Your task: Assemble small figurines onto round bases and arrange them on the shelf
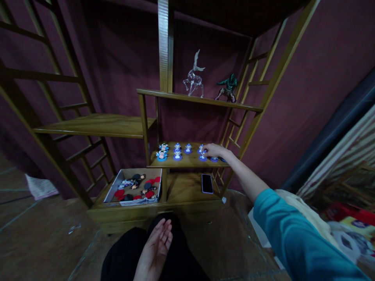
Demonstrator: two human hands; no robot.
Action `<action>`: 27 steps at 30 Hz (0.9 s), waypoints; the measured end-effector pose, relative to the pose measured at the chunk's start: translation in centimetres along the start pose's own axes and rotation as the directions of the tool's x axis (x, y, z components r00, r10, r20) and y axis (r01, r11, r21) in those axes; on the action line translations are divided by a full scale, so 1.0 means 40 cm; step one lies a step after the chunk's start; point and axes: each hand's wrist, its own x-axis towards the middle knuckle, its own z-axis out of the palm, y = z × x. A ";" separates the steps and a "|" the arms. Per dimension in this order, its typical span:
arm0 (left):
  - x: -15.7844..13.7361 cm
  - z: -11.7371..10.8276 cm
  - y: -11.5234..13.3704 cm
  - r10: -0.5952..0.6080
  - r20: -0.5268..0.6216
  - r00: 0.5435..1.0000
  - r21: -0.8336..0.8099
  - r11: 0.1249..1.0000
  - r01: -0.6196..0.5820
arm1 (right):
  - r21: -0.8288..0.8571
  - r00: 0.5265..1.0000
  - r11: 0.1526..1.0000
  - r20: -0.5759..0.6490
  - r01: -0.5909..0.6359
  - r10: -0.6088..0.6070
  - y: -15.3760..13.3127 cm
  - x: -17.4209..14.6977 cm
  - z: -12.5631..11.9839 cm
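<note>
My right hand reaches onto the middle shelf, its fingers closed at a small purple-and-white figurine on a round base. Right behind that one stands another purple figurine. Several more like them, such as a purple figurine, stand to the left. At the shelf's left end are two blue-based figurines. Part of the row is hidden behind my right hand and wrist. My left hand rests over my lap, palm up, fingers stretched out and nothing in it.
An open cardboard box with loose figurines and red and black discs sits at lower left. A phone lies on the lower board. Above stand a clear deer figure and a green-cloaked figure. Wooden posts divide the shelves.
</note>
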 end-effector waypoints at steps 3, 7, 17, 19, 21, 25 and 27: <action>0.003 -0.005 0.000 0.003 -0.008 1.000 0.007 1.000 -0.003 | -0.003 1.000 1.000 0.001 -0.001 0.001 0.003 0.002 0.002; 0.009 -0.014 -0.004 0.003 -0.032 0.999 0.020 1.000 -0.002 | 0.000 1.000 1.000 -0.003 -0.009 0.009 0.005 0.004 0.007; 0.019 -0.047 -0.017 -0.024 -0.073 0.997 0.056 0.998 0.028 | -0.017 0.999 1.000 -0.043 -0.019 0.018 0.016 0.009 0.024; 0.021 -0.053 -0.017 -0.021 -0.075 0.997 0.052 0.998 0.024 | -0.016 0.999 1.000 -0.035 -0.005 0.004 0.019 0.012 0.026; 0.023 -0.057 -0.018 -0.021 -0.080 0.997 0.049 0.998 0.025 | -0.018 1.000 1.000 -0.025 0.014 -0.015 0.019 0.014 0.025; 0.024 -0.063 -0.020 -0.020 -0.094 0.995 0.050 0.998 0.025 | -0.033 0.999 0.999 -0.030 0.026 -0.027 0.016 0.011 0.020; 0.024 -0.064 -0.020 -0.016 -0.090 0.996 0.055 0.998 0.021 | -0.035 0.999 0.999 -0.029 0.025 -0.026 0.014 0.007 0.017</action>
